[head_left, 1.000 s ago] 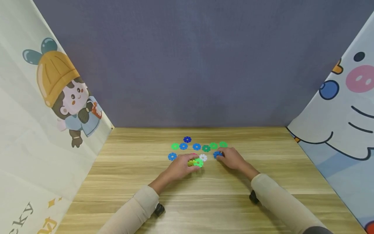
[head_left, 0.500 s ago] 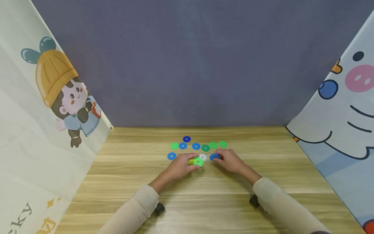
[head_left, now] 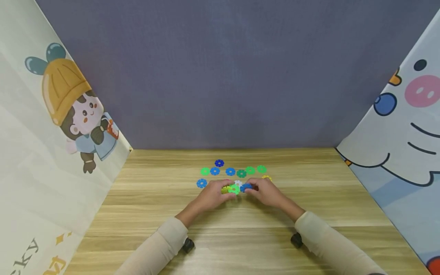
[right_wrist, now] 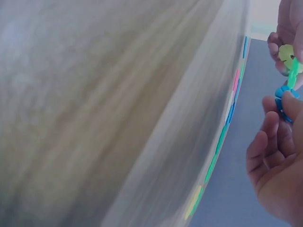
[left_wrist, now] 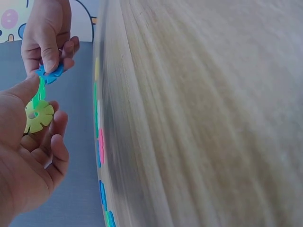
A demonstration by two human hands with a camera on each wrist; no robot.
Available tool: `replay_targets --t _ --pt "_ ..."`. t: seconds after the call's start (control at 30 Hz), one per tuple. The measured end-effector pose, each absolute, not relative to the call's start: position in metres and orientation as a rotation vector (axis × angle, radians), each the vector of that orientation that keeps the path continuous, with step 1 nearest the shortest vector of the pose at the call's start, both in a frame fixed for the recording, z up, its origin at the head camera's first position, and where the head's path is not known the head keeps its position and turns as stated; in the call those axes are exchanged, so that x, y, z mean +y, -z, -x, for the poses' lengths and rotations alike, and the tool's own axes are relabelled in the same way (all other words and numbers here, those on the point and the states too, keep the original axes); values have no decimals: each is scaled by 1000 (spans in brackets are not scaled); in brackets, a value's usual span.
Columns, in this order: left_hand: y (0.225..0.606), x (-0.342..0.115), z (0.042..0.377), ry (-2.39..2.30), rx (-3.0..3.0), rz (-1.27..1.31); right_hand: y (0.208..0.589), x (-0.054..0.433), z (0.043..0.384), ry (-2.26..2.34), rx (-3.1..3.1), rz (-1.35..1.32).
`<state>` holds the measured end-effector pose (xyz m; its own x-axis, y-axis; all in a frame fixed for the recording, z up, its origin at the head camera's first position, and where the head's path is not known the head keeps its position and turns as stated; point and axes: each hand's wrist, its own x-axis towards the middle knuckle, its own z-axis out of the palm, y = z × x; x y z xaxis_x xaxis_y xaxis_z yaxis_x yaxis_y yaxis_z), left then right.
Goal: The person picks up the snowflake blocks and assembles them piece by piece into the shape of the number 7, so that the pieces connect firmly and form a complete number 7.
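My left hand (head_left: pixel 212 195) pinches a yellow notched plastic disc (left_wrist: pixel 39 117) joined to a bright green one (head_left: pixel 234 189). Between thumb and fingers of my right hand (head_left: pixel 269 192) is a blue notched disc (head_left: pixel 245 187). In the left wrist view the blue disc's edge meets the upper end of the green disc, which stands roughly at an angle to the yellow one. Both hands are raised over the wooden table, close together. A white disc (head_left: pixel 238 183) lies just behind them, partly covered in the head view.
Several loose discs lie flat on the table (head_left: pixel 220 244) behind the hands: a dark blue one (head_left: pixel 219 163), a dark green one (head_left: pixel 241 173), a yellow one (head_left: pixel 267 177) at the right. A pink disc (left_wrist: pixel 101 145) shows in the left wrist view. A grey backdrop (head_left: pixel 220 76) rises behind.
My right hand has moved left with the blue disc, up to the green disc. The yellow disc on the table has come into view behind it. My left hand has stayed nearly still.
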<state>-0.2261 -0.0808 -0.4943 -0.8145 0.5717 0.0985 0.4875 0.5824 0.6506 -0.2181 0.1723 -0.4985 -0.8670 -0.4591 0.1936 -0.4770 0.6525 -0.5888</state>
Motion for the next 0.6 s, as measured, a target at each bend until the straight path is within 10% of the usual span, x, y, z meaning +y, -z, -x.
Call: replay_targets --t 0.6 --pt "497 -77 226 -1041 2714 -967 499 164 215 -1070 -2791 -801"
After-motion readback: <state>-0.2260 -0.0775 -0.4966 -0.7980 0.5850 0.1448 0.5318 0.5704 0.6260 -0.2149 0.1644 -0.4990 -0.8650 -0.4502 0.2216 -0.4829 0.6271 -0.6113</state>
